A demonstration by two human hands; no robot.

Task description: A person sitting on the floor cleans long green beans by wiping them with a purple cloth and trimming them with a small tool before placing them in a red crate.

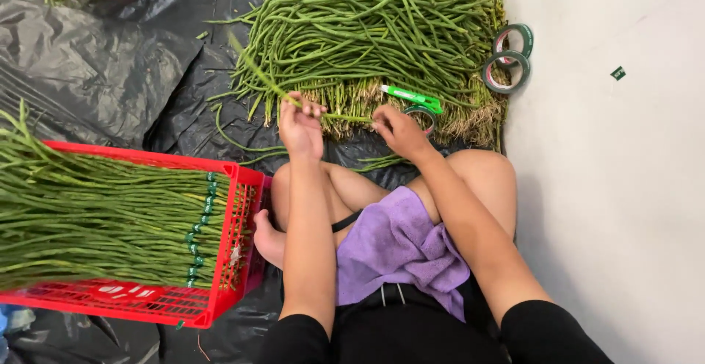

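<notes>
My left hand [301,125] is closed around a few long beans [258,77], their tips slanting up over the black plastic sheet [110,70]. My right hand [399,130] pinches their stem ends, fingers curled, at the near edge of the loose bean heap [367,26]. A green cutter [411,98] lies on that heap just beyond my right hand. The red crate [235,239] at the sheet's left side holds bundled beans [95,217] (each banded with green tape). Two tape rolls [509,59] sit on the pale floor.
</notes>
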